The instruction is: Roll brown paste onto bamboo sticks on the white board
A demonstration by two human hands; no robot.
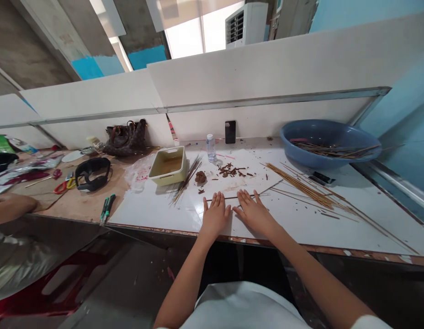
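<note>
My left hand (214, 214) lies flat on the white tabletop, fingers stretched forward. Beside it my right hand (255, 211) is also flat, palm down. Under the fingers of both hands runs a thin dark stick (231, 198), its ends showing past them. Another thin stick (272, 188) slants away just right of my right hand. Ahead of my hands sit a brown lump that looks like clay or dough (200, 177) and a scatter of short brown pieces (230, 171). A bundle of tan sticks (299, 185) lies to the right.
A cream basin of brownish liquid (168, 179) stands left, with thin grey sticks (187, 179) beside it. Behind are a clear bottle (211, 148) and a phone (230, 132). A blue tub (318, 157) holds more sticks. Green-handled pliers (107, 208) and another person's arm (13, 208) are farther left.
</note>
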